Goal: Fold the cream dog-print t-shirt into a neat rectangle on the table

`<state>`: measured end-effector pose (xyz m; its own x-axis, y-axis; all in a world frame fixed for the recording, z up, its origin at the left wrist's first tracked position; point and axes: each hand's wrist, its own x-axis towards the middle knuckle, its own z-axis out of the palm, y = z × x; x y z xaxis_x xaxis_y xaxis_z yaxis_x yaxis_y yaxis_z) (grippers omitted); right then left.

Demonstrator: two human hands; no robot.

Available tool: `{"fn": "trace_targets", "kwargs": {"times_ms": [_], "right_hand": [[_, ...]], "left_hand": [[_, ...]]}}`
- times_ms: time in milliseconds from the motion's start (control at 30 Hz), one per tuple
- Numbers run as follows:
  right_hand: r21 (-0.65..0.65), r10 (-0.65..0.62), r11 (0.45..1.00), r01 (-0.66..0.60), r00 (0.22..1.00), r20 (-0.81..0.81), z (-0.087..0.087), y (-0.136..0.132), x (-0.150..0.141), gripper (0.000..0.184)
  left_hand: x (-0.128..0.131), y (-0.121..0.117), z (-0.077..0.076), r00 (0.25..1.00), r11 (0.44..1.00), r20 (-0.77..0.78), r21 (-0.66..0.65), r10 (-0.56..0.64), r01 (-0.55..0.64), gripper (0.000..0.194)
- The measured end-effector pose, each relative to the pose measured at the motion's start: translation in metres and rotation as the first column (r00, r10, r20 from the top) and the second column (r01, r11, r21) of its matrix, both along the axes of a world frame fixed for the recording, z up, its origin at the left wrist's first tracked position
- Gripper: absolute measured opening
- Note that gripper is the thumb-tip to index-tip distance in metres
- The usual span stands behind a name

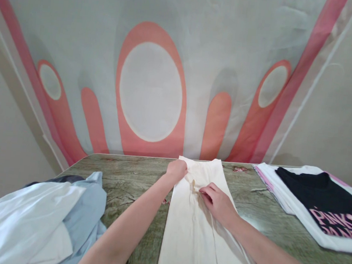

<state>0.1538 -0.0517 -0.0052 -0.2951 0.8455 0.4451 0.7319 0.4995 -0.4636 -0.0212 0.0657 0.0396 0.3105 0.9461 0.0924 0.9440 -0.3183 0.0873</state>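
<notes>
The left hand (177, 169) closes around the cream garment's (188, 243) edge near the table's (135, 178) far edge; the right hand's (217, 202) fingers pinch its middle (the fabric bunches there). Folded shirts (323, 204) lie toward the right edge, loose clothes (32, 217) at the near-left corner.

The long cloth garment (187, 239) is plain cream; the wood-grain tabletop (126, 177) is grey-green. The short-sleeved cloth T-shirt (324, 195) is black with pink lettering. The hanging backdrop (206, 33) is pale grey patterned with coral ovals.
</notes>
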Motion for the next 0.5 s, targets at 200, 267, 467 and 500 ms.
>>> {"fn": "trace_targets", "kwargs": {"times_ms": [200,267,467,500], "right_hand": [[0.006,-0.005,1.000,0.005,1.000,0.027,0.000,0.000,0.000,0.023],[0.014,-0.005,1.000,0.004,1.000,0.028,-0.001,0.000,0.001,0.024],[0.016,-0.006,1.000,0.005,1.000,0.022,-0.003,0.001,0.001,0.025],[0.014,-0.006,1.000,0.006,1.000,0.023,-0.003,0.001,0.001,0.025]], "left_hand": [[0.009,0.008,0.000,0.999,1.000,-0.044,0.012,0.014,-0.013,0.018],[0.009,0.011,0.000,0.999,1.000,-0.036,0.019,0.022,-0.021,0.019],[0.004,0.027,0.006,0.995,0.999,0.086,0.017,0.040,-0.041,0.017],[0.003,0.031,0.007,0.992,0.999,0.123,0.009,0.037,-0.039,0.017]]}}
